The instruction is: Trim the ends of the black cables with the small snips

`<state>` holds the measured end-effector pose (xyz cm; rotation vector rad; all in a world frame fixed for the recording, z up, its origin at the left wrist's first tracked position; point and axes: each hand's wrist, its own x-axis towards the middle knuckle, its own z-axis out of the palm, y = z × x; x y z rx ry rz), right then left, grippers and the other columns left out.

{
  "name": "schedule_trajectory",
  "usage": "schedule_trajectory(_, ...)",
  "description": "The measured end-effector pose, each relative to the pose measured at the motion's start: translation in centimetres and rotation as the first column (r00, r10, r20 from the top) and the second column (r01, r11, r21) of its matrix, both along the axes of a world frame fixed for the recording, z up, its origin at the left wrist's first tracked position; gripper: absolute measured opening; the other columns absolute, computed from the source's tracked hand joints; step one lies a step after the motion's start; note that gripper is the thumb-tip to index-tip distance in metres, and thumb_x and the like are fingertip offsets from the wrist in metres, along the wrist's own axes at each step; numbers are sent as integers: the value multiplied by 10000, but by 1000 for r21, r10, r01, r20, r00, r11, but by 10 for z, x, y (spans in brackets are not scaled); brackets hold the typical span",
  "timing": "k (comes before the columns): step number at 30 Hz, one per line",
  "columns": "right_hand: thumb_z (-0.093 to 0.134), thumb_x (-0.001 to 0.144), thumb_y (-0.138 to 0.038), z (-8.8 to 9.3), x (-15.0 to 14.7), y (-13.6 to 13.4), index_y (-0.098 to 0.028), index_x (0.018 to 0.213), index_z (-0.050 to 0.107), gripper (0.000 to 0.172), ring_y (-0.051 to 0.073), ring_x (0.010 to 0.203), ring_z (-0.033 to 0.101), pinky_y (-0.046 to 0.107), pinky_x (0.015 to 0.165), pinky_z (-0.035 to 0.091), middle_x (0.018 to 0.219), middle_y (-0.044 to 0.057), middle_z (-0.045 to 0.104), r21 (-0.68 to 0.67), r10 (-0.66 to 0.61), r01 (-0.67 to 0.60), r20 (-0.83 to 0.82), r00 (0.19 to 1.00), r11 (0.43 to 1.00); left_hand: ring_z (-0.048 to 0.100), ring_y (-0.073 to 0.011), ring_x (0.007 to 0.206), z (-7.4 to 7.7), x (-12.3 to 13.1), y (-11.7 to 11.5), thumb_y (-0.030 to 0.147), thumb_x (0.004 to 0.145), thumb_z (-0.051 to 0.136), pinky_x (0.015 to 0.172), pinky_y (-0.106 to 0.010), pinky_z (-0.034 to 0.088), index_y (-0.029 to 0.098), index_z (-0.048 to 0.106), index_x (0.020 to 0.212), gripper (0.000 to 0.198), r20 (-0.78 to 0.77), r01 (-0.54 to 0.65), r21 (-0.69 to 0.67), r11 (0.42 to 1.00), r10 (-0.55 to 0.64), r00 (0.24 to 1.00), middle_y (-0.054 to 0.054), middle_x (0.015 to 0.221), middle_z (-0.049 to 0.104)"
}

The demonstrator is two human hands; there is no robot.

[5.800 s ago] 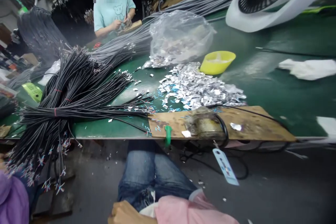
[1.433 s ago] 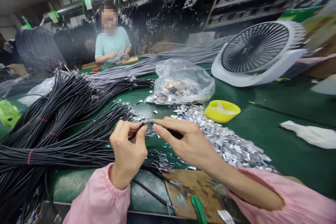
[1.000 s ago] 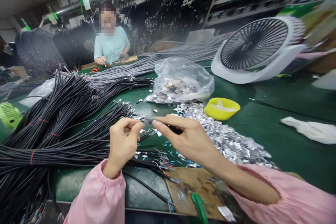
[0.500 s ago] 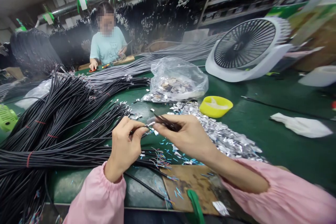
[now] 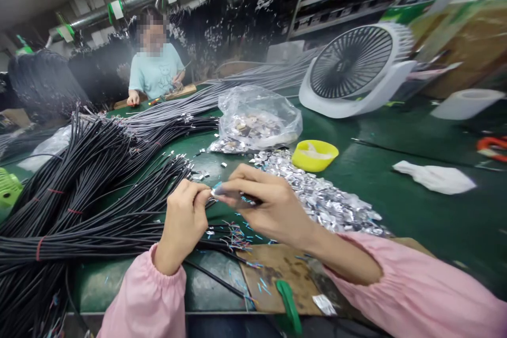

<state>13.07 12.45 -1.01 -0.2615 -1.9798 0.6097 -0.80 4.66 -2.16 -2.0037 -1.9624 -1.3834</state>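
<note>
My left hand (image 5: 184,224) is closed in a pinch on a black cable, most of which its fingers hide. The cable's end (image 5: 214,192), silvery with a touch of blue, pokes out between my two hands. From the other side, the thumb and fingertips of my right hand (image 5: 273,203) close on that same tip. Something dark lies inside my right palm, largely covered by the fingers, too hidden to name. Behind both hands spreads a heap of foil scraps (image 5: 328,190). Bundles of black cables (image 5: 99,243) with stripped coloured wire ends lie left of my left hand.
A clear plastic bag (image 5: 259,116) of scraps, a yellow bowl (image 5: 315,156) and a white fan (image 5: 352,71) stand farther back. A brown board (image 5: 273,269) with a green handle-like piece (image 5: 288,303) lies at the front edge. Across the table sits another person (image 5: 154,71).
My right hand has turned over the cable tip, its fingers now covering the dark pointed thing that stuck out before. The whole view has shifted slightly; my left hand keeps its pinch.
</note>
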Motion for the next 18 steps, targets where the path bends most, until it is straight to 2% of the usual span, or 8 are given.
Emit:
schedule_trajectory(2,561,782,-140,-2,-4,1,-141,693,648,124,99,552,481,220,481,370,625,10,517,-18,36,-36,-4,999,999,505,-106,582,3,-2,-1,197,883,439,551,-221,372,163,604,706,245,122,-5,-77,997,14,992,2,649,563)
schedule_trajectory(4,587,779,-202,-3,-7,6,-151,636,622,156,96,527,455,222,463,352,592,-5,495,-165,13,-12,6,1000,986,482,-101,541,6,-5,-3,260,890,429,517,-220,357,158,606,673,297,231,88,-146,985,-53,972,1,620,554)
schedule_trajectory(6,617,751,-262,-3,-9,13,-156,599,589,187,94,504,424,226,450,335,565,-20,468,-333,-49,48,8,999,942,490,-102,545,9,-7,-5,310,874,462,509,-215,363,153,624,665,307,312,219,-187,958,-153,938,-10,633,566)
schedule_trajectory(8,619,730,-279,-2,-9,18,-156,636,593,157,97,507,417,234,463,339,569,-25,463,-417,-145,130,-6,989,900,523,-111,581,11,-8,-6,335,853,501,523,-212,385,151,657,699,286,370,280,-197,940,-194,909,-26,675,600)
schedule_trajectory(11,595,726,-244,2,-4,15,-159,696,615,93,101,527,427,237,484,350,603,-20,467,-370,-233,207,-25,972,905,554,-119,613,11,-8,-5,327,837,528,539,-211,414,157,694,751,252,412,250,-171,953,-162,897,-39,713,630)
schedule_trajectory(15,583,755,-220,7,-1,1,-156,580,594,186,83,472,398,219,438,316,536,-24,452,-261,-82,88,34,996,961,556,-115,600,7,-5,-4,267,783,599,525,-207,427,165,688,696,160,404,132,-78,988,-90,910,-21,662,608)
schedule_trajectory(18,579,770,-207,8,0,-4,-148,594,617,189,80,459,397,217,431,317,522,-20,473,-195,-45,51,37,998,979,542,-108,578,4,-2,-3,230,755,624,507,-205,424,172,670,687,100,375,61,2,998,-57,925,-4,639,578)
